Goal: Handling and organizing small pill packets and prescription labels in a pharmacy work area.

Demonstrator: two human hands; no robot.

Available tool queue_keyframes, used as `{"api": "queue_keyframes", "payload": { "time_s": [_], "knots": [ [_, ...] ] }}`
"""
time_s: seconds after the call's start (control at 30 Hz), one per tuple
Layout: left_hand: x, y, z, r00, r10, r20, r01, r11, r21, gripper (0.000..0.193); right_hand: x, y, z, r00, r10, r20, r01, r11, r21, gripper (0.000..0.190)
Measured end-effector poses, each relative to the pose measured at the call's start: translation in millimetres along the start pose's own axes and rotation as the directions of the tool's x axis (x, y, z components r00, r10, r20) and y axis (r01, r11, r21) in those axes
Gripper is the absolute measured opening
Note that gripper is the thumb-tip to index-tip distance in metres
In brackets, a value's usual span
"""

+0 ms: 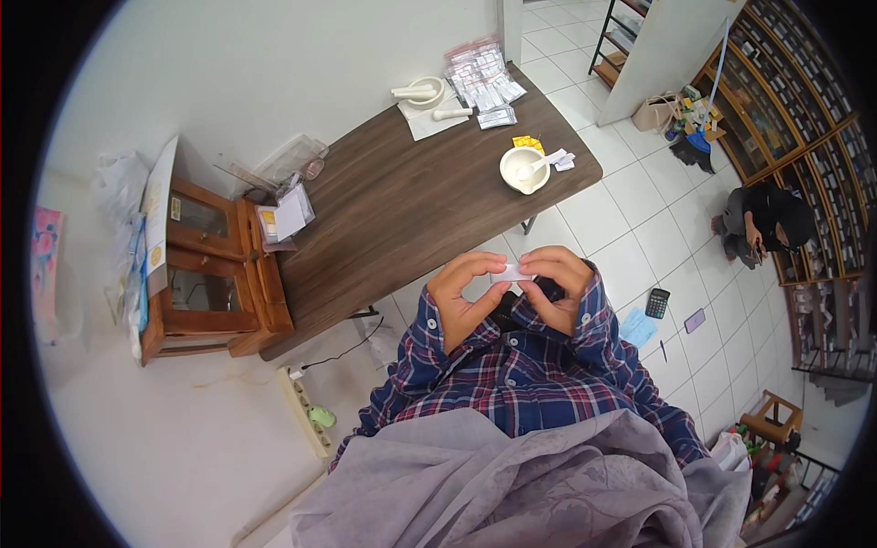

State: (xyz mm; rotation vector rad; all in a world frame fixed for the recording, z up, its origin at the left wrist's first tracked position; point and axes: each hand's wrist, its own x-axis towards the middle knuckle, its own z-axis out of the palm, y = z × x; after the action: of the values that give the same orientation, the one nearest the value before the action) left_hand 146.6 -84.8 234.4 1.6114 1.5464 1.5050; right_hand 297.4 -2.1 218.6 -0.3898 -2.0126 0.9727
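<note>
A small folded white paper packet [508,273] is pinched between both hands in front of my chest. My left hand [466,291] grips one end of it with thumb and fingertips, and my right hand [556,288] grips the other end the same way. Past my hands, on the dark wooden table, stands a white mortar [512,179] with a pestle [538,165] leaning in it. Small folded white papers [564,162] and a yellow packet [528,143] lie beside this mortar.
Further back on the table are a second mortar [425,94], another pestle [452,114] and plastic packets [483,79]. A wooden cabinet [205,329] stands left. On the floor lie a calculator [658,303] and phone [695,320]; another person [771,222] crouches by the shelves.
</note>
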Motion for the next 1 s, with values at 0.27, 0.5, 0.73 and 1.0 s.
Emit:
{"api": "queue_keyframes", "payload": {
  "time_s": [0.27, 0.5, 0.73, 1.0],
  "knots": [
    [0.5, -3.0, 0.0, 1.000, 0.013, -0.006, -0.013, 1.000, -0.022, 0.022, -0.6, -0.1, -2.1, 0.984, 0.179, 0.002, -0.178, 0.974, 0.142, 0.022],
    [1.8, -1.5, -0.2, 1.000, 0.015, 0.009, -0.015, 0.999, -0.032, 0.023, 2.5, -2.0, -2.9, 0.990, 0.138, 0.018, -0.140, 0.980, 0.139, 0.023],
    [1.6, -3.3, -0.5, 1.000, 0.014, 0.002, -0.014, 0.999, -0.043, 0.024, -0.4, 0.0, -3.1, 0.985, 0.173, 0.001, -0.170, 0.969, 0.181, 0.023],
    [0.0, -2.6, -0.5, 0.999, 0.000, 0.039, 0.002, 0.999, -0.037, 0.023, 1.9, -2.0, -2.4, 0.992, 0.128, 0.017, -0.129, 0.974, 0.185, 0.023]
  ]
}}
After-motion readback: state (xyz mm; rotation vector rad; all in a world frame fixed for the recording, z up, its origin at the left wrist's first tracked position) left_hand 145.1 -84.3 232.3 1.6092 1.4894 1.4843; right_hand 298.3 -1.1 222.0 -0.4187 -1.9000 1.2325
